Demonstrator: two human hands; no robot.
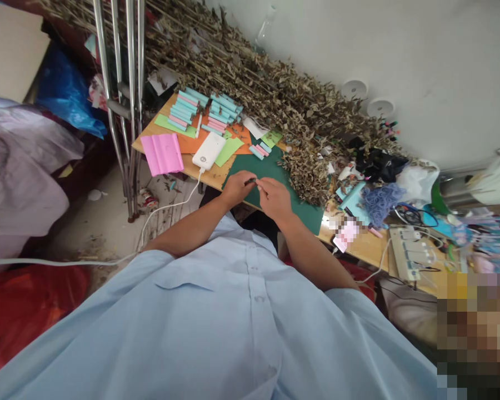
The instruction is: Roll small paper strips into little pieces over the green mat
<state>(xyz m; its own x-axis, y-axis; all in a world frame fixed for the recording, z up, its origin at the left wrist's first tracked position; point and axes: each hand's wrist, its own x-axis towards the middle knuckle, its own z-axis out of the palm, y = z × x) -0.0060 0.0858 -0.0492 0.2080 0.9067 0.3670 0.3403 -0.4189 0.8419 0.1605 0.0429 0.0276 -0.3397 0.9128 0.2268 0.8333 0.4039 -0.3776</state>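
My left hand and my right hand meet over the near edge of a dark green mat. Between their fingertips is a small dark piece that looks like dried leaf. Both hands are closed in a pinch on it. Just beyond them lies a short group of blue and pink paper rolls. To the right on the mat rests a heap of dried leaves. A white power bank with a cable lies left of my hands, near a folded pink paper sheet.
Two stacks of rolls sit at the table's far left. Long dried stalks lie along the wall. Metal crutches stand left of the table. At right are blue yarn, a phone and a power strip.
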